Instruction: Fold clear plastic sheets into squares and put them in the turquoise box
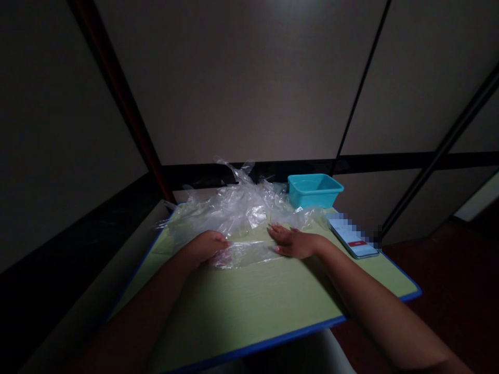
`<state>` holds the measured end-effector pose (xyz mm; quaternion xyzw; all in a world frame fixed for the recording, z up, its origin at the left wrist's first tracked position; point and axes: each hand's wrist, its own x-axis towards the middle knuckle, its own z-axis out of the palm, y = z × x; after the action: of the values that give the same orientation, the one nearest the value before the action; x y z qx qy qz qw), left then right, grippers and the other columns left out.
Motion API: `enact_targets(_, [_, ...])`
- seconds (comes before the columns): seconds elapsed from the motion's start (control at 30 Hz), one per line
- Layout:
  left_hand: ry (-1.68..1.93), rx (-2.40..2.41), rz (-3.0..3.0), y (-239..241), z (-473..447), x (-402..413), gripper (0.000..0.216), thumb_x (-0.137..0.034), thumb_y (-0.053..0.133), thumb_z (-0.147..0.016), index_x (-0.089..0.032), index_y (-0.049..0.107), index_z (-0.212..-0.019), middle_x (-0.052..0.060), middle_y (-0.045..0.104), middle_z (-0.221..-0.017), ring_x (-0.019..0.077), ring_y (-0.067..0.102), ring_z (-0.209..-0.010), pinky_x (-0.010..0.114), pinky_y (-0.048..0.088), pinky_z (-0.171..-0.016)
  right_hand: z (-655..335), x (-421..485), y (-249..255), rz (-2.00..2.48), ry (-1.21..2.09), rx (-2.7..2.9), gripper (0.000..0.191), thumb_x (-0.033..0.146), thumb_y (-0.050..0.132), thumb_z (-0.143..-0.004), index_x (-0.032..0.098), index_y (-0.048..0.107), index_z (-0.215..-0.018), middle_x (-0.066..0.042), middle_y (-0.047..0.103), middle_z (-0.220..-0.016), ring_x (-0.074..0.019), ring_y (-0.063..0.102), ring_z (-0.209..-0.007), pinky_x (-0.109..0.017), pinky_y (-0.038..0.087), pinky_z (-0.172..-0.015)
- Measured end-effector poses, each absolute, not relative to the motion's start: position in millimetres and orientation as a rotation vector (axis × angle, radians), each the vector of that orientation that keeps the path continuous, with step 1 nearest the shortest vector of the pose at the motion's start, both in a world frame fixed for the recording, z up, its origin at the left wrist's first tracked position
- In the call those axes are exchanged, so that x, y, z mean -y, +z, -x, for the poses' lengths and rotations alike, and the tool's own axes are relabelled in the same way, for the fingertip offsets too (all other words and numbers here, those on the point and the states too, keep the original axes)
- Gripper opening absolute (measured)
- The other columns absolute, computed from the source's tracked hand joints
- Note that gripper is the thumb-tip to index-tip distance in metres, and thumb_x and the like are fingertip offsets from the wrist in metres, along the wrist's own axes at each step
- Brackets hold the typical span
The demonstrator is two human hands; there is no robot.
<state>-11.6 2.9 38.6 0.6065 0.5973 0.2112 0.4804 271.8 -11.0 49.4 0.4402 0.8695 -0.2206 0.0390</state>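
Note:
A clear plastic bag point(251, 255), folded into a long strip, lies across the middle of the yellow-green table point(249, 306). My left hand point(205, 246) is closed on the strip's left end, with the thumb on top and the other fingers partly hidden. On its right end rests my right hand point(297, 243), palm down, fingers stretched out and somewhat apart. Just beyond both hands spreads a loose heap of crumpled clear plastic bags point(237, 205).
A turquoise plastic basin point(314, 199) stands at the table's back right corner. Nearer, by the right edge, lies a phone point(353, 240) with its screen lit. Pale cabinet panels point(249, 93) rise behind the table, whose rim is blue.

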Motion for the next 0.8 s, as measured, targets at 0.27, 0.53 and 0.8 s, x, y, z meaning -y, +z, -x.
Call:
enact_targets(0.27, [0.556, -1.390, -1.324, 39.7, 10.1, -0.8, 0.028, -0.037, 0.066, -0.050, -0.017, 0.052, -0.063, -0.003, 0.056, -0.052, 0.0166, 0.058, -0.052, 0.020, 0.033, -0.041, -248.2, 33.9, 53.8, -1.323, -0.583, -2.677, 0.094, 0.073, 0.028, -0.076, 0.013, -0.003, -0.142, -0.013, -0.005, -0.146, -0.0273, -0.005, -0.134, -0.054, -0.007, -0.103])
enact_targets(0.53, [0.606, -1.314, -1.236, 41.9, 8.7, -0.8, 0.032, -0.039, 0.068, -0.050, -0.016, 0.053, -0.067, -0.003, 0.057, -0.052, 0.0138, 0.056, -0.048, 0.019, 0.031, -0.040, -232.2, 43.9, 45.5, -1.355, -0.516, -2.714, 0.096, 0.077, 0.026, -0.073, 0.017, -0.005, -0.142, -0.015, -0.009, -0.146, -0.0316, -0.012, -0.132, -0.055, -0.005, -0.102])
enact_targets(0.8, [0.642, -1.273, -1.212, 43.3, 8.4, 2.1, 0.031, -0.038, 0.070, -0.050, -0.015, 0.054, -0.065, -0.003, 0.058, -0.050, 0.0125, 0.054, -0.045, 0.020, 0.035, -0.042, -217.5, 50.6, 40.5, -1.415, -0.423, -2.768, 0.098, 0.075, 0.025, -0.074, 0.009, -0.001, -0.142, -0.020, -0.006, -0.145, -0.0356, -0.008, -0.132, -0.054, -0.003, -0.103])
